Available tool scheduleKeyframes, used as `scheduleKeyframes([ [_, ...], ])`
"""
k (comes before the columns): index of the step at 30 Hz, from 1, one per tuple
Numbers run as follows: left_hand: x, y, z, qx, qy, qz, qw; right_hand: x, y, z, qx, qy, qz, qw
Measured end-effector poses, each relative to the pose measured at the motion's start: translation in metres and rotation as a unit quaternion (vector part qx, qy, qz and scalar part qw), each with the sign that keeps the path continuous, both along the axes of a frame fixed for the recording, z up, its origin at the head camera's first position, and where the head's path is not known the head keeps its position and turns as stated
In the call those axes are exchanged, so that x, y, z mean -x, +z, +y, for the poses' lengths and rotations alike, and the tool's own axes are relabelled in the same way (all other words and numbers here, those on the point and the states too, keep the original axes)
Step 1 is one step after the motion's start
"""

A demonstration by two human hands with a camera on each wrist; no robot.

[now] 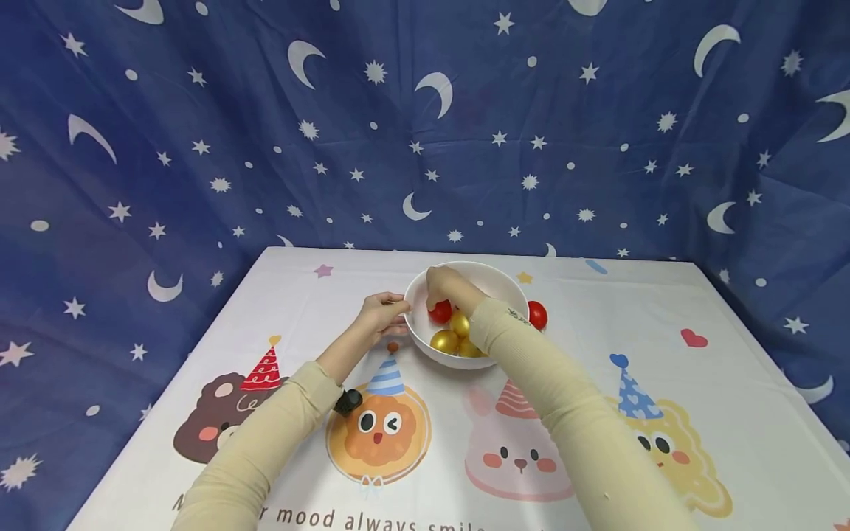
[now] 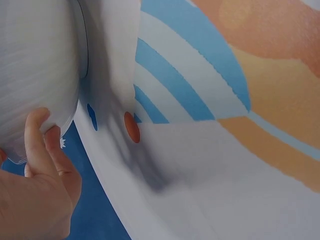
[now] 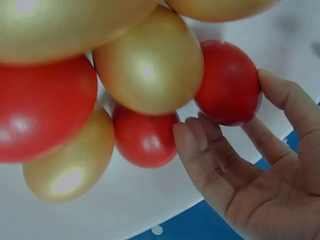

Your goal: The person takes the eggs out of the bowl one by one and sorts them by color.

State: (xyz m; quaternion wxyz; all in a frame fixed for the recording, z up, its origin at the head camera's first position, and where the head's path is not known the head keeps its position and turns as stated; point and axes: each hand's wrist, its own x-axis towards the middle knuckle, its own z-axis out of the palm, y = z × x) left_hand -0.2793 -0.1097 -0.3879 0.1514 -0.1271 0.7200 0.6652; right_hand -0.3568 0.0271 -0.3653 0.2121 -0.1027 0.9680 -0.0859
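Observation:
A white bowl (image 1: 496,279) holds several gold eggs (image 1: 445,341) and red ones, all smooth and shiny. At its left side my left hand (image 1: 380,316) grips the rim, thumb on the edge and fingers on the outer wall, where the left wrist view shows curled fingers (image 2: 37,145). My right hand (image 1: 453,286) reaches down into the bowl from above. In the right wrist view it pinches a red egg (image 3: 227,82) between thumb and fingers. Another red egg (image 3: 147,140) lies by its fingertips, touching a gold egg (image 3: 150,65).
Outside the bowl, against its right side, lies a red egg (image 1: 538,315). A small black object (image 1: 348,402) shows beside my left sleeve. The white tablecloth (image 1: 664,310) has printed cartoon faces, and a blue star-and-moon curtain (image 1: 478,147) hangs behind the table.

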Motion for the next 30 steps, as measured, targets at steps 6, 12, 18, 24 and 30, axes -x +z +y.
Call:
scheduleKeyframes([
  [6, -0.001, 0.001, 0.002, 0.002, -0.004, -0.004, 1.0, -0.01, 0.016, 0.006, 0.046, -0.005, -0.024, 0.999],
  [12, 0.001, 0.005, 0.002, 0.012, -0.012, -0.004, 0.9998, -0.026, 0.042, 0.013, 0.067, 0.002, -0.019, 0.998],
  [18, 0.003, 0.006, 0.001, 0.011, -0.014, -0.003, 0.9998, -0.026, 0.053, 0.019, 0.075, 0.007, -0.02, 0.997],
  [24, 0.001, 0.004, 0.001, 0.019, -0.009, -0.005, 0.9998, -0.03, 0.055, 0.027, 0.088, 0.014, -0.017, 0.996],
  [30, 0.0, 0.001, -0.003, 0.014, -0.011, 0.003, 0.9998, -0.036, 0.055, 0.035, 0.112, 0.034, -0.011, 0.993],
])
